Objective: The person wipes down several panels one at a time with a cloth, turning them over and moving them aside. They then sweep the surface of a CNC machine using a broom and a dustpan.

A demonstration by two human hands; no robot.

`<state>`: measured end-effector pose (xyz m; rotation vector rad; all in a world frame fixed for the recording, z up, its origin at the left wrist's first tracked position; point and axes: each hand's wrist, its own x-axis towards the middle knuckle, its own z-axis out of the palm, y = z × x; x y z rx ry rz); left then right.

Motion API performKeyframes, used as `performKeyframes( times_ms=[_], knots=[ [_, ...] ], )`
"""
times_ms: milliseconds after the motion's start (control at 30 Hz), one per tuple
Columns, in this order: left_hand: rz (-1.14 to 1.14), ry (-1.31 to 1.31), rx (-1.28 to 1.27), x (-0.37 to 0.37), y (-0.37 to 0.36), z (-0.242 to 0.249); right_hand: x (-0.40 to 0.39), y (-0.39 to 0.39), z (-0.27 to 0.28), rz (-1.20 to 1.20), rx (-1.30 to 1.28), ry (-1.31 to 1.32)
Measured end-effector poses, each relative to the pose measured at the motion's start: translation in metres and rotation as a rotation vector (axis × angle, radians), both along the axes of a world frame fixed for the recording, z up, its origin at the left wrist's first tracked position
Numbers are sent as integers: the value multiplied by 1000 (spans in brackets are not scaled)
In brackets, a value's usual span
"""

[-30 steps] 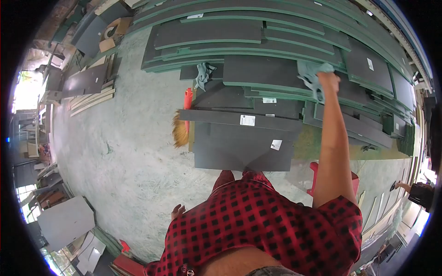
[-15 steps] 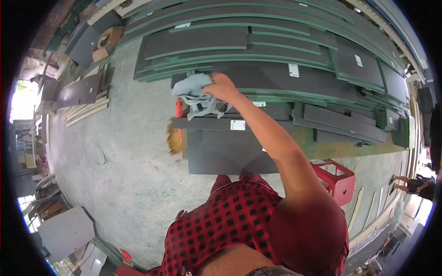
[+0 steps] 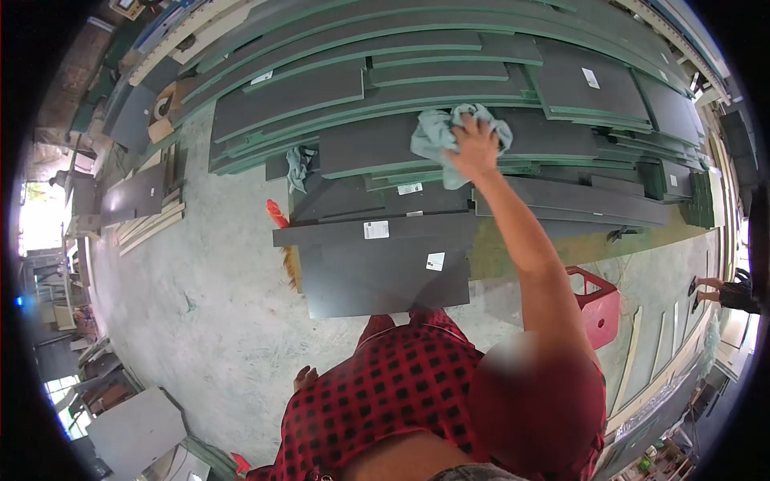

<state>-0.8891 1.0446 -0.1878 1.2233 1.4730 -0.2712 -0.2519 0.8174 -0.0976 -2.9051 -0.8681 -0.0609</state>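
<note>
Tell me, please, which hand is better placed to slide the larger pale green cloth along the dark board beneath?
Right, probably: the right hand rests on the cloth, over the board; the left hand hangs beside the torso, away from both.

open floor [image 3: 208,321] spreads left of the left hand [image 3: 305,377]; stacked boards [image 3: 289,96] bar the far side of the right hand [image 3: 476,150], a crumpled cloth [image 3: 298,169] its left, a red stool [image 3: 603,319] its near right.
</note>
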Motion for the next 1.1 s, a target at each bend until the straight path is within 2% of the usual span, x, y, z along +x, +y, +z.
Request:
performKeyframes(
  times_ms=[33,133,233,267,300,333,367,400,433,467,533,567,633,667,733,800,867,900,933,967,1000,1033,1067,1100],
  knots=[
    [-1,6,5,2,-1,5,16,-14,-7,1,22,-24],
    [-4,19,10,2,-6,12,64,-75,-16,-290,-89,0],
    [-4,21,10,2,-11,14,115,-175,-14,-719,-87,84],
    [-1,22,11,1,-11,15,127,-223,-11,-812,-2,240],
    [3,22,11,-2,-12,15,115,-246,1,-1122,23,94],
    [8,20,9,-5,-13,14,94,-268,32,-1172,-63,94],
    [11,16,6,-6,-16,14,115,-346,-2,-1133,-150,172],
    [16,8,2,-7,-17,11,89,-362,18,-1314,-3,126],
    [24,-2,2,-7,-19,9,89,-415,0,-1284,40,136],
    [37,-13,5,-9,-20,6,64,-425,15,-1313,242,100],
    [66,-32,17,-16,-22,3,43,-432,33,-1380,409,134],
    [82,-42,23,-20,-25,2,45,-437,24,-1359,419,135],
    [109,-54,25,-30,-33,-2,54,-440,1,-1024,800,8],
    [118,-56,21,-35,-41,-1,57,-422,2,-1070,905,103],
    [127,-58,12,-47,-51,-5,55,-369,-2,-911,725,-31],
    [136,-62,11,-40,-53,-3,53,-322,-35,-781,649,-19],
    [-93,23,109,-5,-60,42,29,-259,-56,-827,413,208],
    [-80,20,111,-3,-67,47,9,-218,-64,-833,397,153],
    [44,50,67,-2,-73,49,-16,-175,-59,-790,326,230],
    [163,84,20,-5,-78,50,-45,-139,-58,-678,415,298],
    [160,-127,65,-48,-82,5,-65,-109,-91,-436,362,195],
    [160,-123,64,-46,-84,14,-101,-67,-51,-299,340,394],
    [127,-127,91,-52,-84,8,-129,-32,-10,-177,335,711],
    [92,-132,115,-56,-85,2,-159,-9,-19,-13,533,688]
  ],
)
